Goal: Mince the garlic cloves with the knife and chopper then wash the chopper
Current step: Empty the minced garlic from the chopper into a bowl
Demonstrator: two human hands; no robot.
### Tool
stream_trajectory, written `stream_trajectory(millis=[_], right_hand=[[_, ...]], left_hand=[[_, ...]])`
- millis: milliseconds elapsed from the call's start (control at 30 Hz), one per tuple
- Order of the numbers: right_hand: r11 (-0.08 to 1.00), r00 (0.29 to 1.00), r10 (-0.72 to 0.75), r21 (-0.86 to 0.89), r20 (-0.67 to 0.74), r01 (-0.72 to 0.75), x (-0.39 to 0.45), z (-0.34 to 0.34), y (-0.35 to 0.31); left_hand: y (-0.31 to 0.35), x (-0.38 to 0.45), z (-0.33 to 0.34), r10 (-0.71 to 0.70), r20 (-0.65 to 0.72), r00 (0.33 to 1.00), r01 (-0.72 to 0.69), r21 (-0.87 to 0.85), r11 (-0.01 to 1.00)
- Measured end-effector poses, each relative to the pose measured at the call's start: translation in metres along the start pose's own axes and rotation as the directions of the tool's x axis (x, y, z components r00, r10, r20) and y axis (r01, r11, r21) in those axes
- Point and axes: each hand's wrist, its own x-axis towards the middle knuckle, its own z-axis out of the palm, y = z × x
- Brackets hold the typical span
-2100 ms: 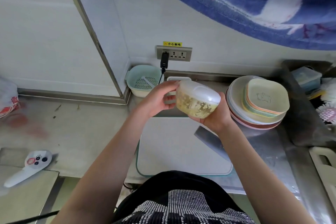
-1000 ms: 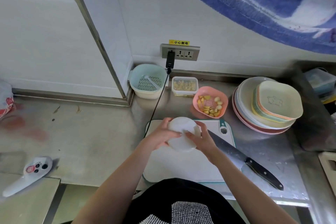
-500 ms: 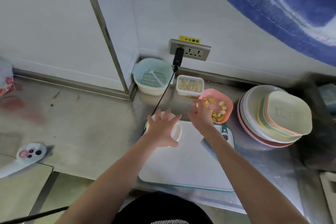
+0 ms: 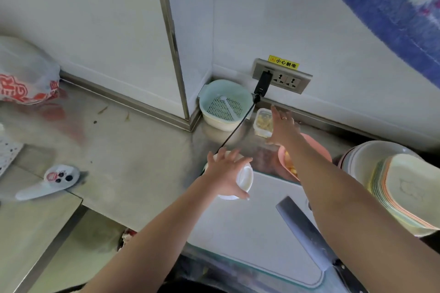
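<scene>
The white round chopper (image 4: 242, 179) stands at the far left corner of the white cutting board (image 4: 252, 228). My left hand (image 4: 226, 172) lies over its top with fingers curled round it. My right hand (image 4: 283, 126) is stretched out flat with straight fingers, reaching over a small clear box of garlic pieces (image 4: 262, 122) by the back wall, and holds nothing. A pink bowl with garlic cloves (image 4: 289, 164) sits partly hidden under my right forearm. The knife (image 4: 307, 235) lies on the board's right side, blade pointing away from me.
A pale green strainer bowl (image 4: 225, 104) stands in the wall corner. A black cable (image 4: 235, 128) runs from the wall socket (image 4: 283, 76) toward the chopper. Stacked plates and square dishes (image 4: 400, 188) stand at the right. A white handheld device (image 4: 50, 182) lies at left.
The chopper came down from mid-air onto the board. My right hand let go of it and reached forward to the clear box; my left hand stays on the chopper.
</scene>
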Motion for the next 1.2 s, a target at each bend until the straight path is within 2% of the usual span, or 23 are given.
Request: stream_trajectory(millis=[167,267,400,467,567,633,733,800,833,967,1067,1133,1200], right_hand=[[0.993,0.999,0.043,-0.108,-0.001,-0.043,0.003,0.008,-0.006],[0.992,0.997,0.067,-0.101,-0.028,-0.069,0.0,0.014,-0.008],[0.978,0.977,0.139,0.175,-0.163,-0.11,-0.022,0.009,-0.01],[0.954,0.966,0.151,0.287,-0.21,-0.087,-0.044,0.001,-0.012],[0.939,0.975,0.065,0.343,-0.212,0.012,-0.09,-0.01,-0.013],[0.927,0.973,0.0,0.366,-0.23,0.086,-0.125,-0.009,-0.011],[0.831,0.966,-0.085,0.517,-0.243,0.203,-0.166,0.002,-0.005],[0.818,0.936,-0.2,0.476,-0.289,0.322,-0.182,0.016,-0.001],[0.816,0.913,-0.256,0.436,-0.317,0.38,-0.188,0.023,0.001],[0.823,0.844,-0.305,0.323,-0.441,0.467,-0.216,0.038,0.01],[0.847,0.745,-0.333,0.164,-0.578,0.506,-0.234,0.048,0.019],[0.851,0.702,-0.371,0.08,-0.608,0.52,-0.239,0.058,0.029],[0.851,0.692,-0.386,0.053,-0.61,0.522,-0.243,0.067,0.037]], left_hand=[[0.001,-0.002,-0.001,-0.005,0.007,1.0,0.005,0.002,1.0],[0.001,-0.001,0.0,-0.005,-0.002,1.0,0.005,-0.006,1.0],[0.001,-0.003,-0.006,0.01,-0.003,1.0,-0.01,-0.062,0.998],[0.0,-0.006,-0.011,-0.006,-0.024,1.0,0.001,-0.196,0.981],[-0.002,-0.013,-0.019,-0.068,-0.13,0.989,-0.004,-0.489,0.872],[-0.002,-0.02,-0.021,-0.089,-0.172,0.981,-0.036,-0.616,0.787],[0.002,-0.033,-0.019,-0.023,-0.165,0.986,-0.113,-0.762,0.638],[0.006,-0.038,-0.015,0.038,-0.194,0.98,-0.184,-0.826,0.533],[0.009,-0.041,-0.013,0.059,-0.211,0.976,-0.211,-0.831,0.516],[0.022,-0.052,-0.004,0.058,-0.166,0.984,-0.172,-0.842,0.511],[0.031,-0.057,0.005,0.097,-0.086,0.992,-0.124,-0.851,0.511],[0.037,-0.059,0.013,0.089,-0.042,0.995,-0.083,-0.841,0.534],[0.043,-0.062,0.02,0.075,-0.017,0.997,-0.056,-0.823,0.565]])
